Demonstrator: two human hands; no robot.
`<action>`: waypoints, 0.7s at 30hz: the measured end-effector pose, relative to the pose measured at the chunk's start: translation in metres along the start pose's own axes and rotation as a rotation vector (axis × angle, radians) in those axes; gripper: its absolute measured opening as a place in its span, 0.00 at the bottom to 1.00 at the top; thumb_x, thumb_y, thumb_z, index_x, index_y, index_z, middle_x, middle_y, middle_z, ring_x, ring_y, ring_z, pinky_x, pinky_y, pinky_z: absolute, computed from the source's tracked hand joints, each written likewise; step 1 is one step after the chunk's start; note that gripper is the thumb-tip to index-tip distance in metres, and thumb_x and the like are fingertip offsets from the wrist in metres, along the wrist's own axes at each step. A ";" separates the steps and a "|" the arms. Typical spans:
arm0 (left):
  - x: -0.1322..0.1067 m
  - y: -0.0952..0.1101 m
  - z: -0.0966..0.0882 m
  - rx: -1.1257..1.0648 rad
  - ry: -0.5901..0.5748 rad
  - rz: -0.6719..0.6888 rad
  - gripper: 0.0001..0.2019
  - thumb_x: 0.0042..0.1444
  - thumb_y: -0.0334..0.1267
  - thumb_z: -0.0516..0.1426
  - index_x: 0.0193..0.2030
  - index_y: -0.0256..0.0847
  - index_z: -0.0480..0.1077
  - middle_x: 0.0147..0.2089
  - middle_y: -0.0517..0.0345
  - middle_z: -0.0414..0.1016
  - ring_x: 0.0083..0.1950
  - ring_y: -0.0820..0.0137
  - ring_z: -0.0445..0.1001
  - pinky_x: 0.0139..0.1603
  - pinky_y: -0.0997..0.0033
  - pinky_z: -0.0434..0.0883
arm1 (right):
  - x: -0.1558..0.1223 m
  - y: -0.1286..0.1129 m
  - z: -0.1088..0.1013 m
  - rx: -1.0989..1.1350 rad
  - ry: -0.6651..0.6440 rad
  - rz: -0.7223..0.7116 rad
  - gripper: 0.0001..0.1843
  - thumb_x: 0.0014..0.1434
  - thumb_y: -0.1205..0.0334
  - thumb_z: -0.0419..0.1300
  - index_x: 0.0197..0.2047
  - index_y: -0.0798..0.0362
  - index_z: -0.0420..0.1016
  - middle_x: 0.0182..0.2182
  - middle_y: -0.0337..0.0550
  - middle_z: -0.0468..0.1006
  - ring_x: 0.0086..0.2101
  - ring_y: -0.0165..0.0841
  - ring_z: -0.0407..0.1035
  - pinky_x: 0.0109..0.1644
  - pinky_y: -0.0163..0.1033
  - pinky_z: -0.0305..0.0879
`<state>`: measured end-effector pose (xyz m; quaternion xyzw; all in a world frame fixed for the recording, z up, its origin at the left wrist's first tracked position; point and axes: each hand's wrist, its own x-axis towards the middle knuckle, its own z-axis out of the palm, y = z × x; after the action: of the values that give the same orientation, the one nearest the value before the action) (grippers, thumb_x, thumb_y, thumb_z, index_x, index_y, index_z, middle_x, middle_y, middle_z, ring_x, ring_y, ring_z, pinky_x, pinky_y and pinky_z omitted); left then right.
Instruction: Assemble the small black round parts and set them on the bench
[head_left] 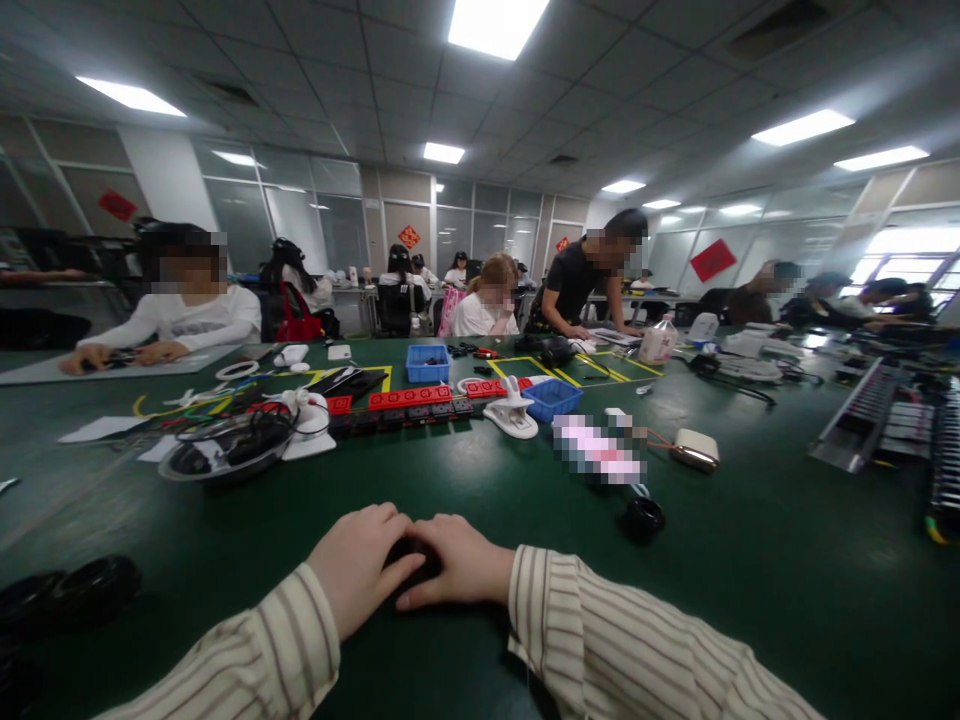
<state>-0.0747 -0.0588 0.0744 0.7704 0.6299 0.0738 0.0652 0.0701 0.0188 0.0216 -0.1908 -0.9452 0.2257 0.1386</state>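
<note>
My left hand [364, 560] and my right hand [465, 565] meet at the front of the green table [480, 480]. Their fingertips touch, and both sets of fingers curl round a dark space where something black may sit, too shadowed to name. The thumbs point toward each other. Striped sleeves cover both wrists. Beyond my right hand lies a black coil [643, 515], close to a blurred pink item [596, 450]. At the left edge there are more black coils [97, 588].
A red and black row of sockets [409, 398] crosses the table's middle, with a white clip [512, 412] and blue bins [553, 398] beside it. A tray of cables [232, 450] stands left. Metal rails [851, 420] lie right. Several people work beyond.
</note>
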 end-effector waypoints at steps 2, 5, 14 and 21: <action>0.000 -0.004 -0.004 -0.062 -0.022 0.058 0.11 0.54 0.41 0.51 0.41 0.42 0.69 0.40 0.54 0.69 0.42 0.64 0.68 0.45 0.62 0.65 | 0.001 0.007 -0.003 0.086 -0.060 -0.051 0.32 0.46 0.45 0.63 0.51 0.50 0.64 0.34 0.37 0.71 0.32 0.29 0.65 0.36 0.31 0.58; -0.003 -0.009 -0.012 -0.152 -0.047 0.137 0.12 0.53 0.38 0.51 0.44 0.45 0.69 0.44 0.56 0.69 0.46 0.65 0.67 0.48 0.64 0.64 | 0.002 0.015 -0.006 0.120 -0.113 -0.101 0.27 0.46 0.49 0.64 0.48 0.53 0.67 0.33 0.37 0.70 0.32 0.28 0.64 0.36 0.30 0.57; -0.003 -0.015 -0.015 -0.191 -0.179 0.177 0.19 0.48 0.29 0.53 0.47 0.48 0.69 0.48 0.58 0.69 0.51 0.65 0.65 0.53 0.65 0.62 | 0.004 0.018 -0.001 0.138 -0.116 -0.088 0.22 0.44 0.54 0.66 0.42 0.54 0.70 0.32 0.35 0.70 0.34 0.28 0.64 0.39 0.30 0.57; 0.000 -0.006 -0.005 -0.095 -0.104 0.012 0.12 0.50 0.39 0.55 0.41 0.43 0.70 0.38 0.55 0.67 0.41 0.64 0.68 0.41 0.64 0.66 | 0.003 0.009 0.000 0.121 -0.050 0.066 0.25 0.40 0.46 0.67 0.35 0.55 0.68 0.27 0.34 0.66 0.28 0.26 0.60 0.29 0.30 0.53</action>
<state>-0.0815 -0.0572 0.0781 0.7730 0.6169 0.0637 0.1338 0.0703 0.0273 0.0173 -0.2073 -0.9262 0.2918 0.1187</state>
